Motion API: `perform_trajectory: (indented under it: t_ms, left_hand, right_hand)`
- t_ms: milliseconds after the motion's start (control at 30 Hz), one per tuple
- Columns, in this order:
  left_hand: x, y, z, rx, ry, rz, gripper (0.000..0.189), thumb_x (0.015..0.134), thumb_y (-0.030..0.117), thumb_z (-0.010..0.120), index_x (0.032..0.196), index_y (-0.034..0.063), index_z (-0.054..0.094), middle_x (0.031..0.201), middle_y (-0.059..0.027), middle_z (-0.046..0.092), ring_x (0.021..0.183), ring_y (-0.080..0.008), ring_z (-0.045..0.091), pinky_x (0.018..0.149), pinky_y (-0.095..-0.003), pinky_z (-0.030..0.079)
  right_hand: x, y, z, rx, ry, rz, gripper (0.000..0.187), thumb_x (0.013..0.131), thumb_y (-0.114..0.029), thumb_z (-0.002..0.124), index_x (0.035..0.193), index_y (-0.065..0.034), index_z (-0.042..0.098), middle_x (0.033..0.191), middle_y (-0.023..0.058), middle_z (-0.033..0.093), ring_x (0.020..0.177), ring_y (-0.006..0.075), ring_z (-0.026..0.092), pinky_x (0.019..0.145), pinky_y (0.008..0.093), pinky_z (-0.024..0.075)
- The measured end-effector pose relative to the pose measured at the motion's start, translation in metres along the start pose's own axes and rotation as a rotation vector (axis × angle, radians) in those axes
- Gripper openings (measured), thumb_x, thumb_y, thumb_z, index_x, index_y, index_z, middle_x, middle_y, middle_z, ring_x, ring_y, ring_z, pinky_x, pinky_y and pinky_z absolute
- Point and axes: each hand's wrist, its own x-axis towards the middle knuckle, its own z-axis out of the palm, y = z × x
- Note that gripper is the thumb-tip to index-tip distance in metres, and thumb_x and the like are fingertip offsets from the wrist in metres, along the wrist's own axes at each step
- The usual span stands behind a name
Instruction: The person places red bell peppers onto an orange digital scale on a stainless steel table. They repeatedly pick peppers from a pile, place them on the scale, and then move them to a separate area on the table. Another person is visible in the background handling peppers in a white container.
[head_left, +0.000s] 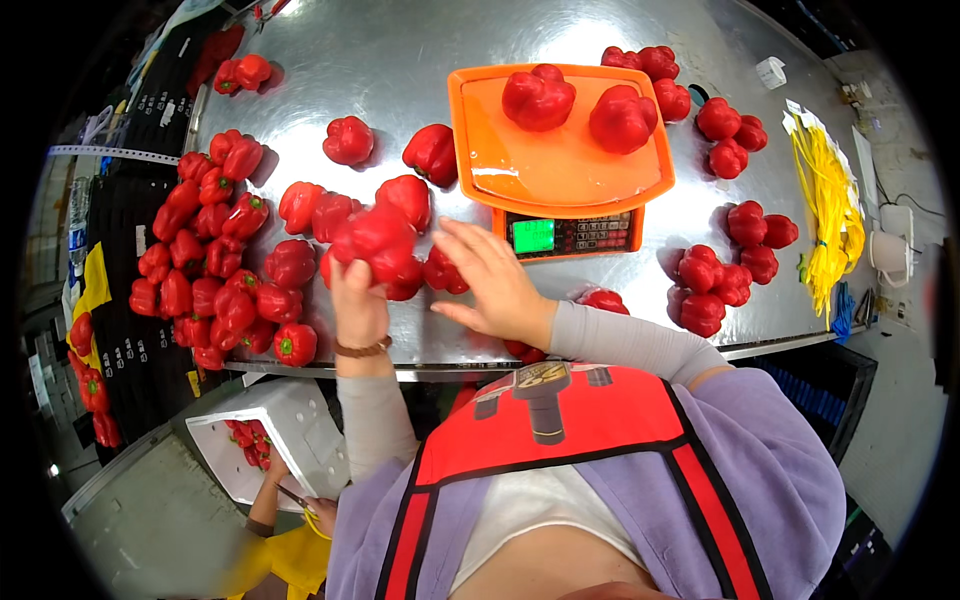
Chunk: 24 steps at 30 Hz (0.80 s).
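My left hand (358, 300) is lifted over the steel table and grips a red bell pepper (375, 234), slightly blurred. With its fingers spread and nothing in it, my right hand (491, 289) is just to the right of that pepper. An orange digital scale (491, 180) stands beyond my right hand. Two red bell peppers, one on the left (538, 99) and one on the right (624, 120), rest on its tray. Its green display (533, 235) is lit. Other peppers, such as one in front of the scale (405, 196), lie around my hands.
A large pile of peppers (217, 247) covers the table's left side. Small groups of peppers (712, 277) sit at the right, before yellow ties (825, 210). Below the left edge, another person's hand (322, 514) holds scissors beside a white foam box (300, 427) with peppers.
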Motion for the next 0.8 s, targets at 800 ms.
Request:
perform_trajectory:
  t_ms: [800]
  left_hand:
    - [-0.075,-0.053,0.071,0.341,0.100,-0.193,0.054,0.097,0.023,0.066,0.142,0.0046,0.045,0.139,-0.0099,0.052,0.106,-0.0175,0.062,0.082,-0.0276,0.046]
  right_hand:
    - [-0.026,0.067,-0.128,-0.370,0.489,0.228,0.077,0.076,-0.028,0.084,0.138,-0.0001,0.048,0.123,0.0211,0.061,0.111,0.0375,0.060,0.095,0.0450,0.0481]
